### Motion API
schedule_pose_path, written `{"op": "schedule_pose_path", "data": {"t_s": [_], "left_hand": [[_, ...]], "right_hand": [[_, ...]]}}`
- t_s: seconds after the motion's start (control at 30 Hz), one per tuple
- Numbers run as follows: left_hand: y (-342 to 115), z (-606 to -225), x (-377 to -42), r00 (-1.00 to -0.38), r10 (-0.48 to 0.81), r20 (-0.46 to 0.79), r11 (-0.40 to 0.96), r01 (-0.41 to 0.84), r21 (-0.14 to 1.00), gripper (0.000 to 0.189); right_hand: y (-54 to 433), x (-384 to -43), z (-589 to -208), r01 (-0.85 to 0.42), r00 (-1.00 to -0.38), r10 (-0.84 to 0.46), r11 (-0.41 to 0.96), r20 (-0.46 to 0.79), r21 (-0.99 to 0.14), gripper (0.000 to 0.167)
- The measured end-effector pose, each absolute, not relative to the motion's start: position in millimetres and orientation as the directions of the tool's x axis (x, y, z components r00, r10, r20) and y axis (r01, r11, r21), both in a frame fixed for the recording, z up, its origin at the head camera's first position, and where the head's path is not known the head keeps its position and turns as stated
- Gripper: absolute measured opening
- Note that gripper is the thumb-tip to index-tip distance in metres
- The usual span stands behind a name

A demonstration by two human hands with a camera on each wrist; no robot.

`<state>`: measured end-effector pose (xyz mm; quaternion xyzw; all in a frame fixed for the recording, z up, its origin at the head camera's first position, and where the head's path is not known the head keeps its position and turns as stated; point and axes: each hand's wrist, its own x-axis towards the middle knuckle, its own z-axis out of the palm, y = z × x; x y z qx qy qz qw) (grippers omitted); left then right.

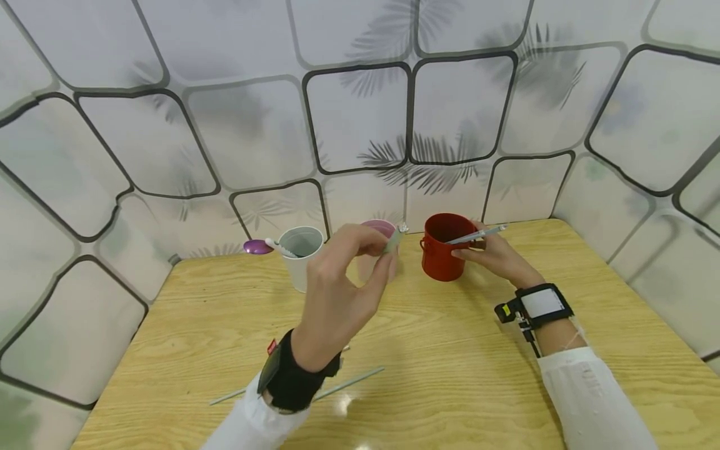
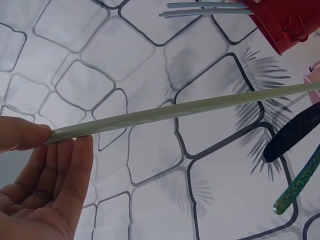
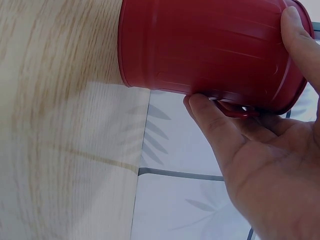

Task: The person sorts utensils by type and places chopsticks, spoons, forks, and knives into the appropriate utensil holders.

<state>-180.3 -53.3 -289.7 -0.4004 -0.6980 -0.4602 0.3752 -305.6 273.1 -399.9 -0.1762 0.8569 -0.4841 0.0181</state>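
Observation:
My left hand is raised above the table, in front of a pink cup. Its thumb and fingers pinch one end of a long, slim, pale green stick, which points away from me in the head view. Farther right, a red bucket with a small side handle stands on the table. My right hand grips it, thumb near the rim and fingers at the handle. Light blue-grey sticks lean out of the bucket toward the right.
A white cup stands at the back left, with a purple spoon and a white handle leaning out. Pale green sticks lie on the wooden table near my left forearm. A patterned curtain hangs behind.

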Motion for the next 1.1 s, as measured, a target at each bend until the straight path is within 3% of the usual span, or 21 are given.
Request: {"op": "schedule_pose_path", "data": {"t_s": [0.57,0.8,1.1], "left_hand": [[-4.7,-289.6,-221.7,-0.396,0.098,0.913,0.013,0.918,0.397,0.016],[15.3,-300.3,-244.0,-0.407,0.161,0.899,0.001,0.911,0.413,0.014],[31.0,-319.4,-260.4,-0.372,0.318,0.872,0.037,0.924,0.381,0.016]], "right_hand": [[271.0,-305.2,-400.5,-0.304,-0.933,-0.317,0.442,0.17,-0.844,0.066],[271.8,-307.5,-402.3,-0.324,-0.924,-0.333,0.417,0.189,-0.849,0.063],[272.6,-307.9,-400.9,-0.384,-0.901,-0.364,0.408,0.237,-0.828,0.059]]}}
